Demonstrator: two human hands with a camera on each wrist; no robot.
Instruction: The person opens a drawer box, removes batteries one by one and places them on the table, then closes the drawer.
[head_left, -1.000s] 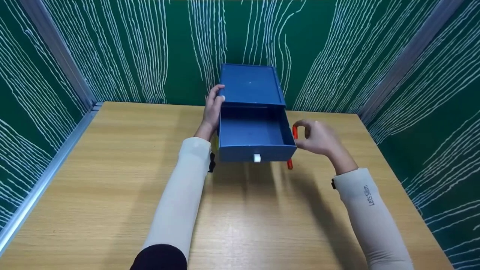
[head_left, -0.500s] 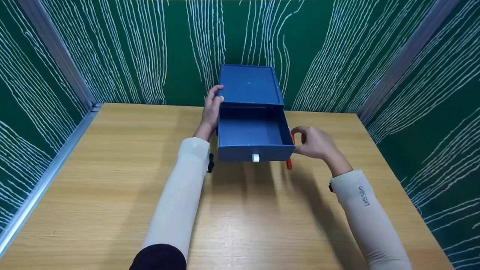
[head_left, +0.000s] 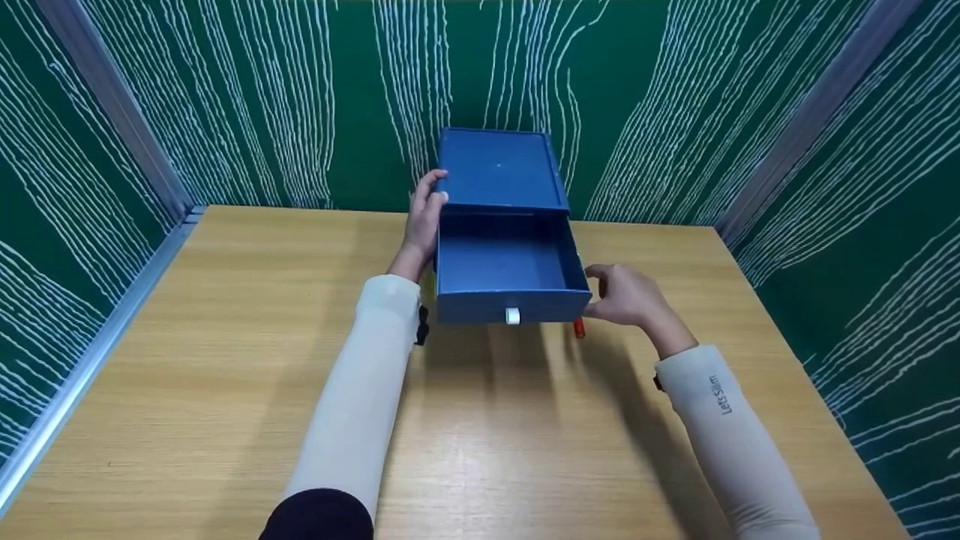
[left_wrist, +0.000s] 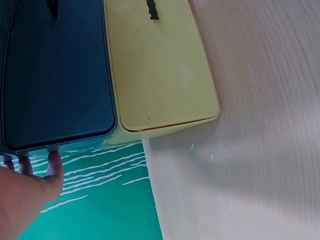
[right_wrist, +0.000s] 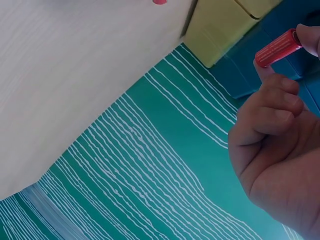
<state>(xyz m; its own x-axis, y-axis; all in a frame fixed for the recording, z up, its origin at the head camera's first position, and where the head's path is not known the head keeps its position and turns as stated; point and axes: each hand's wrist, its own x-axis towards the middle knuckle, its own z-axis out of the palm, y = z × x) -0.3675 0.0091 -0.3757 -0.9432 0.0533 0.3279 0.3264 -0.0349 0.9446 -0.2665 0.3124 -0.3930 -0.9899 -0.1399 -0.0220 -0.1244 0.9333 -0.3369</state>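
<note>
A blue drawer box (head_left: 499, 169) stands at the back of the table on a yellow one (left_wrist: 165, 70). Its drawer (head_left: 480, 306) is pulled out towards me, with a white tab on the front. My left hand (head_left: 424, 217) rests against the box's left side, fingertips at the top edge. Beside the drawer's right wall, my right hand (head_left: 626, 294) pinches a small red battery (right_wrist: 278, 48) between thumb and index finger, the other fingers curled. In the head view the drawer hides that battery. Another red cylinder (head_left: 579, 328) shows below the drawer's right front corner.
The wooden table (head_left: 465, 450) extends in front and to both sides. Green walls (head_left: 375, 97) with white wavy lines enclose it at the back and sides, with metal posts at the corners.
My right hand has moved down and slightly left along the drawer's right side, carrying the battery out of the head view. The left hand and the drawer box have stayed put.
</note>
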